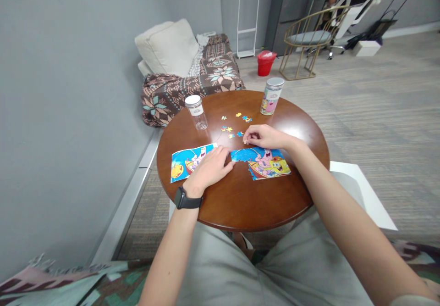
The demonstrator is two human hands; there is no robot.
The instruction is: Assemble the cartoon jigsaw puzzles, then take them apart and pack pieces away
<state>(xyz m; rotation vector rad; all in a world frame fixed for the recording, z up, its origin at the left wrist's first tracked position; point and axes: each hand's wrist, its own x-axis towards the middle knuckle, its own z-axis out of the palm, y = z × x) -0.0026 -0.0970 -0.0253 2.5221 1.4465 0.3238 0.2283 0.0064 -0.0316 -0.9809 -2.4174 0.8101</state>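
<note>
My left hand (213, 166), with a black watch on its wrist, lies with fingers stretched over the right part of a cartoon picture sheet (182, 167). Its fingertips reach the left edge of a partly assembled jigsaw puzzle (268, 164), whose lower left part is open down to the wood. Just above the puzzle, my right hand (260, 136) is closed in a pinch on a small puzzle piece (245, 141), mostly covered by the fingers. Several loose puzzle pieces (229, 129) in yellow and blue are scattered beyond the hands.
A clear jar with a white lid (199, 118) stands at the back left of the round wooden table (237, 205). A printed canister (271, 97) stands at the back right. Beyond are a covered couch (220, 67), a red bin (265, 63) and a wire chair (309, 37).
</note>
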